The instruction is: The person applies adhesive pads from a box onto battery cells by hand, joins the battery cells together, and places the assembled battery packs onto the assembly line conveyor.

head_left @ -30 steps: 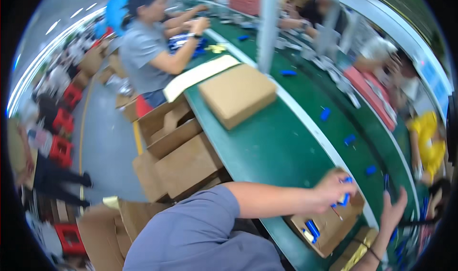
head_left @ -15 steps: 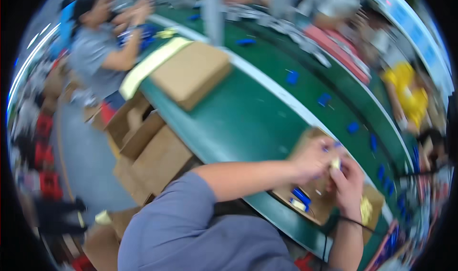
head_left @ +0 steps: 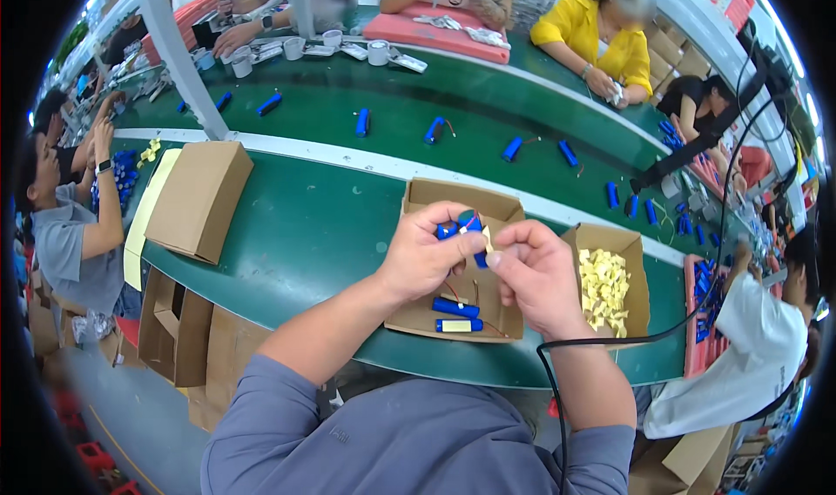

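Observation:
My left hand (head_left: 418,253) is closed around blue cylindrical battery packs (head_left: 470,221) with thin wires, above a shallow cardboard box (head_left: 420,323). Between the thumb and forefinger of my right hand (head_left: 542,277) is a small pale yellow label (head_left: 488,236), held against or right beside the packs. Inside the box, below my hands, lie a plain blue battery pack (head_left: 455,307) and another battery pack (head_left: 458,325) with a pale yellow patch on its side. To the right of the box is an open carton (head_left: 643,290) filled with loose yellow labels (head_left: 603,288).
Beyond a pale rail, a green conveyor belt (head_left: 392,103) carries spaced blue battery packs. A closed cardboard box (head_left: 196,201) stands on the green table at left, near a metal post (head_left: 178,55). A black cable (head_left: 557,390) crosses my right forearm. Co-workers sit around the line.
My view has swung to the right and become sharp, so the hands and box appear nearer the middle. Both hands stay together over the box, still with battery packs and a yellow label.

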A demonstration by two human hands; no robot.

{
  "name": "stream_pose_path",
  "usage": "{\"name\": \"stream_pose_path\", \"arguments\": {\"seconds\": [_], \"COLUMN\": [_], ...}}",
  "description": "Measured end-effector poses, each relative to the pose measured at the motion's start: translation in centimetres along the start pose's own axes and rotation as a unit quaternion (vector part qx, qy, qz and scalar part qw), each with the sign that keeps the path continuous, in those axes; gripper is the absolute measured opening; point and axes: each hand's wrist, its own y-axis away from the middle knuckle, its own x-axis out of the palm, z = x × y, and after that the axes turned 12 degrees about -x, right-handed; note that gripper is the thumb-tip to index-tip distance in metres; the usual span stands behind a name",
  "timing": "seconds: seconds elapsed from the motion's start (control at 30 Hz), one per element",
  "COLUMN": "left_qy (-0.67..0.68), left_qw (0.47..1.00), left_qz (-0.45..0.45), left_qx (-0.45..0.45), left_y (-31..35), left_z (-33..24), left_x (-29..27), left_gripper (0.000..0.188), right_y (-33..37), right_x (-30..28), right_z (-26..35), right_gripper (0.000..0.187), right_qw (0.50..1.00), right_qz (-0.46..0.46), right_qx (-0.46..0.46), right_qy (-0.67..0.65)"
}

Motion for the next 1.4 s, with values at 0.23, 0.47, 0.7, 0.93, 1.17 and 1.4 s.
{"name": "stream_pose_path", "arguments": {"seconds": [0.23, 0.47, 0.7, 0.93, 1.17, 1.4], "left_qy": [-0.051, -0.127, -0.289, -0.288, -0.276, -0.225], "left_qw": [0.997, 0.988, 0.934, 0.934, 0.944, 0.961], "left_qz": [0.041, 0.072, 0.060, 0.041, -0.001, 0.002], "left_qx": [0.040, 0.045, 0.200, 0.207, 0.182, 0.162], "left_y": [-1.1, -1.1, -0.2, -0.3, -0.4, -0.8], "left_z": [-0.8, -1.2, -0.5, 0.1, 0.6, 0.0], "left_x": [-0.6, -1.2, -0.9, -0.6, -0.6, -0.2], "left_gripper": [0.024, 0.028, 0.025, 0.026, 0.022, 0.023], "right_y": [-1.2, -0.9, -0.2, -0.3, -0.9, -1.3], "right_x": [0.2, -0.4, -0.7, -0.4, -0.2, -0.4], "right_z": [-0.9, -1.0, -0.9, -1.2, -2.1, -1.6], "right_gripper": [0.011, 0.013, 0.012, 0.008, 0.008, 0.009], "right_qw": [0.997, 0.993, 0.993, 0.994, 0.995, 0.989], "right_qz": [-0.046, -0.035, -0.024, -0.036, -0.037, -0.062], "right_qx": [-0.005, -0.003, 0.070, 0.063, 0.038, 0.030], "right_qy": [-0.065, -0.117, -0.094, -0.077, -0.086, -0.130]}}
